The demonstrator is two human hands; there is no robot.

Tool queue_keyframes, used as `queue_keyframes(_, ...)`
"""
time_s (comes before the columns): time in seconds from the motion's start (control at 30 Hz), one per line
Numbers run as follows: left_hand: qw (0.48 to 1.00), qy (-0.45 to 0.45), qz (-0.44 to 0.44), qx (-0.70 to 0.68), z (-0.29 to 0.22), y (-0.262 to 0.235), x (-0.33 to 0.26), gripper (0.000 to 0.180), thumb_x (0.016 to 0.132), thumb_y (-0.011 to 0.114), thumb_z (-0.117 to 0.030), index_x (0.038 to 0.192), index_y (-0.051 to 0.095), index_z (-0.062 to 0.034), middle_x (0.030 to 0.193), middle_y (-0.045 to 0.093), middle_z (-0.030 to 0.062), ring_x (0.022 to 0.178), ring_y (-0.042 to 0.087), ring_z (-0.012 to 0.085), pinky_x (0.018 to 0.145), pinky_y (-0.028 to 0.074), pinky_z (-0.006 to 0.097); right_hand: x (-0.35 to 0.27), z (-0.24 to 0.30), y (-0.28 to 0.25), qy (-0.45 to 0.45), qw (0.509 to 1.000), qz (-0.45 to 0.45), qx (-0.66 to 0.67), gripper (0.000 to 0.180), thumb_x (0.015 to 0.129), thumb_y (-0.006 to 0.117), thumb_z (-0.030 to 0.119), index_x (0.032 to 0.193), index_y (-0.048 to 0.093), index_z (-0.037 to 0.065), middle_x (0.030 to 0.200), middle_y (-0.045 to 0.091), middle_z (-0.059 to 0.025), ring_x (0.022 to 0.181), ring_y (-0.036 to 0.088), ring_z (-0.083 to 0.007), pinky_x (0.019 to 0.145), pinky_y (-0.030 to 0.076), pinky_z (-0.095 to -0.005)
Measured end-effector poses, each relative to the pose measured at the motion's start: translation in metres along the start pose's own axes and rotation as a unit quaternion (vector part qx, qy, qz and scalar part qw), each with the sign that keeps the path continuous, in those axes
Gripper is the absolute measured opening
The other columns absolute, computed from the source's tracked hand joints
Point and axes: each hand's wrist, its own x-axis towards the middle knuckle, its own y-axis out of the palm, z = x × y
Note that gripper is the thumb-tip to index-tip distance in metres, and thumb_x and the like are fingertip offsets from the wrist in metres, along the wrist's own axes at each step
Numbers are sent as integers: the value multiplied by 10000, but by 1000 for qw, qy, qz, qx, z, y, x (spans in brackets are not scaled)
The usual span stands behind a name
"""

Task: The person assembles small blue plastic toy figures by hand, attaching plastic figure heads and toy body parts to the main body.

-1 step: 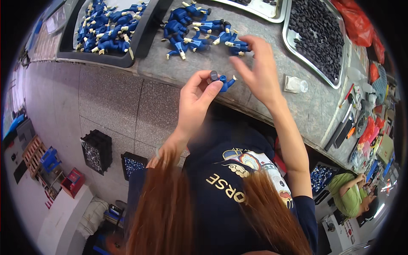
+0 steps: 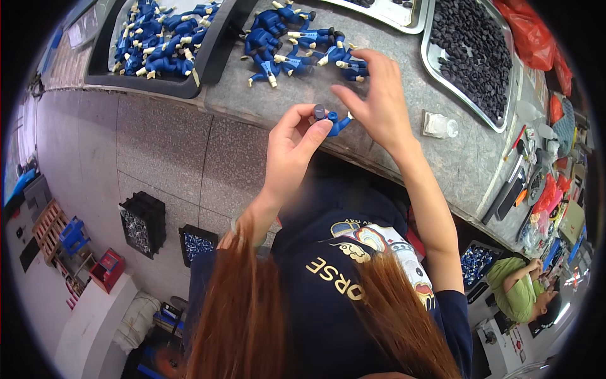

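My left hand [image 2: 293, 142] grips a small blue figure part [image 2: 339, 124] between thumb and fingers, over the table's near edge. The part has a socket-like round opening on top and a bent arm ending in a pale hand. A dark round-ended piece [image 2: 319, 112] shows beside my left fingertips; whether it is joined to the blue part I cannot tell. My right hand [image 2: 385, 110] hovers just right of it, thumb and fingers spread, with nothing visible between them. Its fingertips are nearest a loose pile of blue figures [image 2: 302, 62] with pale hands and dark shoes.
A black tray [image 2: 142, 91] full of blue figure parts stands at the far left. A metal tray [image 2: 424, 47] of small black pieces lies at the right, near a small clear bottle [image 2: 451, 128]. Tools and red bags line the right end. A person in green [image 2: 514, 290] sits beyond.
My right hand has shifted slightly left and nearer to the held blue part. My left hand has barely moved.
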Motion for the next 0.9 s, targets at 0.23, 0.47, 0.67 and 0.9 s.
queue_keyframes(0.23,999,0,10,-31,1,-7,3,144,803,515,-40,933,489,17,865,529,33,828,504,100,765,397,230,-10,0,-10,188,972,-2,142,304,747,593,110,1019,493,17,809,566,-71,716,534,-159,657,429,-263)
queue_keyframes(0.47,999,-10,26,-35,-3,-1,9,155,800,537,-60,930,503,16,842,535,18,790,488,63,726,400,203,-28,-6,-37,457,608,58,646,361,857,427,170,1153,386,-33,903,544,-112,690,508,-113,598,421,-227)
queue_keyframes(0.67,997,-35,42,-55,-2,3,11,163,807,534,-83,933,510,18,847,544,23,786,499,64,718,406,206,-41,-2,-39,432,494,54,752,403,790,506,79,1163,372,4,1066,489,-143,919,528,-252,772,441,-302)
queue_keyframes(0.9,990,-52,84,-97,-7,13,5,163,808,530,-72,942,509,19,878,544,26,813,490,58,729,402,206,-60,9,-33,348,572,10,743,475,692,589,2,1125,433,120,1067,509,-80,946,504,-196,821,370,-302)
